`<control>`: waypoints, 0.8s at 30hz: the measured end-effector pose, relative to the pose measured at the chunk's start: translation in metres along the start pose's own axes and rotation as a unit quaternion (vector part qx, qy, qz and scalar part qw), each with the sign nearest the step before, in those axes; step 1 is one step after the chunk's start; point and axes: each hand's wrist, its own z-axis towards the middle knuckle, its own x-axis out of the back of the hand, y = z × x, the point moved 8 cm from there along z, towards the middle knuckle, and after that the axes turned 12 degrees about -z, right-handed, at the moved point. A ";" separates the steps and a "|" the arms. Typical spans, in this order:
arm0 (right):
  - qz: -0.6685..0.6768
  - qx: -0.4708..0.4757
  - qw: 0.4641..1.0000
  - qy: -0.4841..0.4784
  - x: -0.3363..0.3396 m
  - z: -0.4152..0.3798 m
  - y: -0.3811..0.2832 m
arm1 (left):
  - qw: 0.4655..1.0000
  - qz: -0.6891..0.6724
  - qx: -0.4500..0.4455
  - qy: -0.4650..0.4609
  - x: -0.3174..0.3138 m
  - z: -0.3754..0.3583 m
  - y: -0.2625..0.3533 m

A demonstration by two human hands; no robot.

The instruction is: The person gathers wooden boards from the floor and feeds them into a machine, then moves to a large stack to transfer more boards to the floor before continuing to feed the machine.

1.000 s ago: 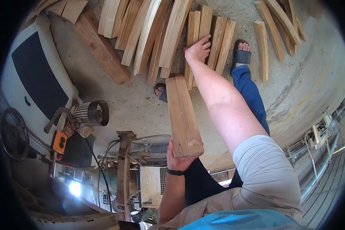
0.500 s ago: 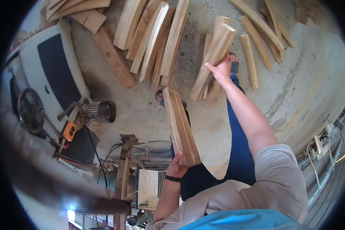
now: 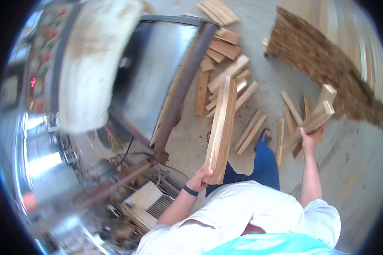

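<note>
My left hand [image 3: 199,179] is closed round the lower end of a stack of wooden pieces [image 3: 221,129] that stands up and away from me. The wrist above it wears a black band. Out to the right, my right hand [image 3: 312,138] grips more wooden pieces [image 3: 312,121], which point up and to the right; its fingers are partly hidden behind the wood. Beneath and around the held wood, loose curved wooden pieces [image 3: 250,132] lie on the concrete floor.
At the left is a machine with a metal table [image 3: 166,63] and a lit control panel [image 3: 40,63]. Wooden boards [image 3: 227,46] lie beyond it. A large brown heap [image 3: 315,55] with pale slats stands at upper right. A boxy unit with a grille [image 3: 159,207] is at lower left.
The view has turned left and up, bringing the machine table and control panel in. Both hands keep hold of their wood; the right one is now farther out to the right.
</note>
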 end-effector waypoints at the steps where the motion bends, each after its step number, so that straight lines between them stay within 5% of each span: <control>1: 0.016 0.029 0.999 0.004 0.022 0.003 -0.015 | 0.997 -0.016 -0.038 -0.058 -0.016 -0.009 0.003; 6: 0.025 0.067 0.993 -0.099 0.099 0.008 -0.065 | 0.968 -0.031 -0.240 -0.058 -0.053 -0.087 0.042; 10: -0.004 0.137 0.985 -0.101 0.122 0.011 -0.099 | 0.880 0.092 -0.453 0.113 -0.025 -0.098 0.107; 12: -0.004 0.153 0.984 -0.091 0.129 -0.002 -0.113 | 0.767 0.280 -0.510 0.271 0.052 -0.070 0.141; 13: 0.000 0.165 0.983 -0.084 0.130 -0.009 -0.122 | 0.767 0.273 -0.515 0.267 0.051 -0.074 0.154; 15: -0.007 0.189 0.979 -0.072 0.123 -0.021 -0.136 | 0.686 0.381 -0.361 0.503 0.071 -0.092 0.170; 16: -0.008 0.187 0.979 -0.081 0.119 -0.025 -0.146 | 0.689 0.372 -0.366 0.503 0.075 -0.091 0.176; 18: -0.017 0.195 0.975 -0.107 0.112 -0.028 -0.170 | 0.591 0.439 -0.271 0.619 0.093 -0.096 0.187; 22: 0.017 0.258 0.958 -0.125 0.101 -0.026 -0.265 | 0.587 0.432 -0.267 0.631 0.108 -0.083 0.200; 24: 0.004 0.299 0.944 -0.140 0.083 -0.021 -0.324 | 0.527 0.461 -0.344 0.626 0.101 -0.081 0.207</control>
